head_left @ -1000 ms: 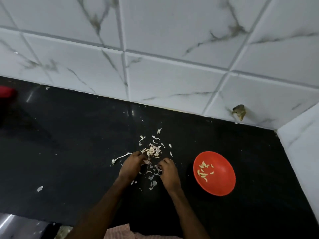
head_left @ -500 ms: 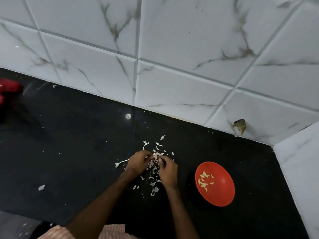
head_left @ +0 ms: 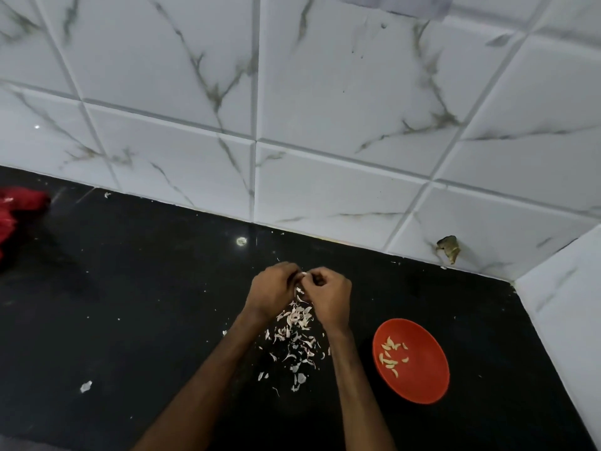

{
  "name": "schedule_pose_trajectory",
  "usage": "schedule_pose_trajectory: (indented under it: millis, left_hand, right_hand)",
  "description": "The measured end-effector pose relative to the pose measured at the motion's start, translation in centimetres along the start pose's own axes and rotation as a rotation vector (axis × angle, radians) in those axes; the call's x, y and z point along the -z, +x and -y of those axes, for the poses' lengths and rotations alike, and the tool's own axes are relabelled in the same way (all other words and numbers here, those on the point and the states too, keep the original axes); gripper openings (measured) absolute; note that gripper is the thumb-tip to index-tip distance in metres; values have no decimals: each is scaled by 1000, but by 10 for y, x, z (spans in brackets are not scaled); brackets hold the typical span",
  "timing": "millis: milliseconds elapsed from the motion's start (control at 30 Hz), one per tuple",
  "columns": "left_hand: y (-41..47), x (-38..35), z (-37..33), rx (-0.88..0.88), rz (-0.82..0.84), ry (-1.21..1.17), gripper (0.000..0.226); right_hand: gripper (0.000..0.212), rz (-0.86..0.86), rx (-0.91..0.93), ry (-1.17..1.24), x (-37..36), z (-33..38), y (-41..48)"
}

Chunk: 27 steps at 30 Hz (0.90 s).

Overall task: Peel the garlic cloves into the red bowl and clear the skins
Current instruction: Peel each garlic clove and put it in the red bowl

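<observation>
The left hand (head_left: 274,288) and the right hand (head_left: 328,296) are held close together, fingertips meeting, with the fingers of both curled inward. A small pale garlic piece (head_left: 304,274) is pinched between the fingertips of the 2 hands. Only its tip is seen, so it cannot be told whether skin is on it.

Directly below the hands, between the 2 forearms, a loose scatter of garlic skins (head_left: 297,327) is spread over the black counter (head_left: 130,304). The red bowl (head_left: 422,379) is set on the counter to the right of the right forearm, apart from it. A small cluster of peeled cloves (head_left: 390,353) is seen lying in the bowl's left half.

1 stray skin flake (head_left: 86,386) is seen well to the left of the pile. A red cloth (head_left: 19,206) is cut off by the left edge. The counter is backed by a white marbled tile wall (head_left: 325,92), in which a brownish chipped spot (head_left: 448,247) is visible near the right corner.
</observation>
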<state>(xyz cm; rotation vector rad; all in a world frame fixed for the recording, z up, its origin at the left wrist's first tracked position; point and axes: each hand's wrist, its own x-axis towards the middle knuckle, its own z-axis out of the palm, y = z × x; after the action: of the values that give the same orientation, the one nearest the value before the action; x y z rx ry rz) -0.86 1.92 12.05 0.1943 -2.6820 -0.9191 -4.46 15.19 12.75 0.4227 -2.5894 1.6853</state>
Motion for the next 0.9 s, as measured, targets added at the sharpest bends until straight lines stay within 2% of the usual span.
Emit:
schedule_pose_trajectory:
  millis: [167, 333, 433, 600, 733, 900]
  left_hand:
    - [13, 28, -11, -6, -49, -92, 12]
    - [31, 73, -32, -62, -7, -263, 23]
    - [41, 109, -61, -124, 33, -401, 25]
    - [40, 146, -112, -179, -46, -623, 26]
    - [35, 149, -129, -195, -121, -625, 22]
    - [26, 152, -137, -206, -210, -747, 6]
  right_hand:
    - [8, -19, -15, 126, 12, 37, 8]
    - [21, -31, -27, 276, 32, 89, 16]
    - [18, -26, -27, 372, 50, 124, 23]
    - [16, -118, 69, 548, 73, 175, 20]
    - [25, -233, 141, 513, 77, 188, 11]
    - [11, -284, 212, 426, 77, 192, 4]
